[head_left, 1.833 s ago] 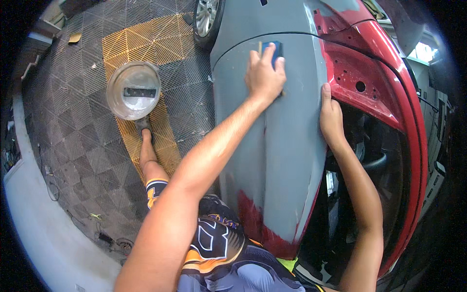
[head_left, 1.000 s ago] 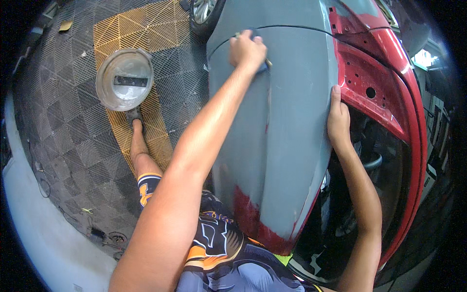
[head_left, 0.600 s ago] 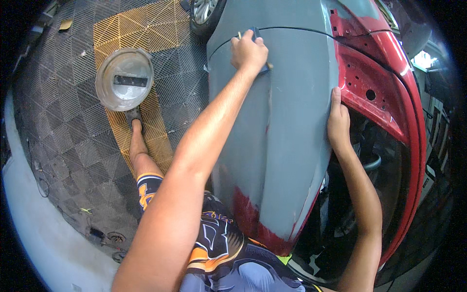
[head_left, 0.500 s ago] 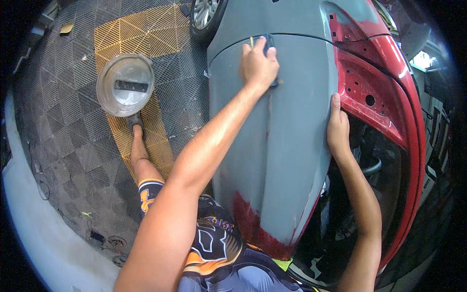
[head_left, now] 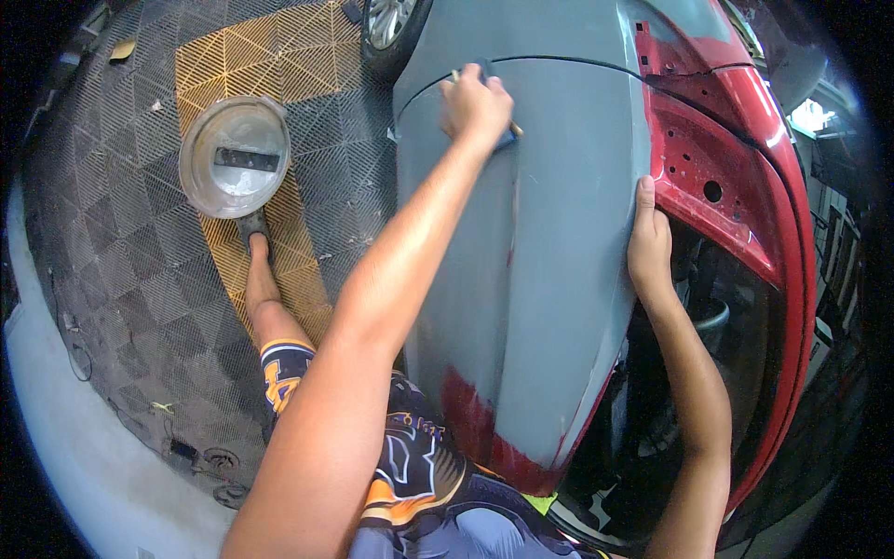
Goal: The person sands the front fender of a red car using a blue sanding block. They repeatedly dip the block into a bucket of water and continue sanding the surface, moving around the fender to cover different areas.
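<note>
My left hand point(head_left: 475, 112) reaches far out over a car door point(head_left: 559, 233) coated in grey primer. Its fingers are closed on a dark blue sanding block point(head_left: 507, 140), mostly hidden under the palm and lying against the panel near the dark seam at the door's far edge. A thin yellowish edge shows beside the block. My right hand point(head_left: 649, 247) grips the door's window-side edge, thumb lying along the top of the panel; the other fingers are largely out of sight. Bare red paint point(head_left: 517, 456) shows at the near end of the door.
On the grey and yellow floor tiles point(head_left: 279, 47) at left stands a round bucket point(head_left: 189, 172) with a dark bar-shaped piece point(head_left: 247, 159) in it. A wheel point(head_left: 391, 28) is at the top. Red bodywork point(head_left: 712, 168) borders the window opening at right.
My left hand has slid a little left and slightly farther away across the grey panel with the sanding block. My right hand keeps its place on the door edge.
</note>
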A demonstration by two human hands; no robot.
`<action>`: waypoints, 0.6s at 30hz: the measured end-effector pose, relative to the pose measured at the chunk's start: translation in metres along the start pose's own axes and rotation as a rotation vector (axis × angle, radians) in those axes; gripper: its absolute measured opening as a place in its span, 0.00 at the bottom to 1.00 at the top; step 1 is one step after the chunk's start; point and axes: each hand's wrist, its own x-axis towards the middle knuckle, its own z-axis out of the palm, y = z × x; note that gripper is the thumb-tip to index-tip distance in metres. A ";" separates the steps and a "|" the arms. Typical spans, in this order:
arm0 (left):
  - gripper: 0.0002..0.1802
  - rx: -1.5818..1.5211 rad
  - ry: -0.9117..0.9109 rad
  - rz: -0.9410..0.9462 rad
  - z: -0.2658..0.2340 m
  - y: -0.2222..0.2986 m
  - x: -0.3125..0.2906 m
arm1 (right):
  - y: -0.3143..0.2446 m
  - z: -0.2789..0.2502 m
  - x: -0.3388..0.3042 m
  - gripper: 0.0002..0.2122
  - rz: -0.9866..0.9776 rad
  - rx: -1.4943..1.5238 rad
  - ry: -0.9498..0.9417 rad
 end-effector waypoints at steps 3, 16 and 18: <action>0.25 0.040 -0.052 0.089 0.004 0.010 -0.023 | 0.005 0.002 0.005 0.46 0.023 0.016 0.000; 0.24 -0.054 -0.132 0.094 -0.007 0.018 -0.051 | 0.008 -0.002 0.003 0.45 0.038 0.018 -0.021; 0.24 -0.035 0.069 0.139 0.011 -0.024 -0.010 | -0.004 -0.002 0.001 0.44 0.011 0.026 -0.035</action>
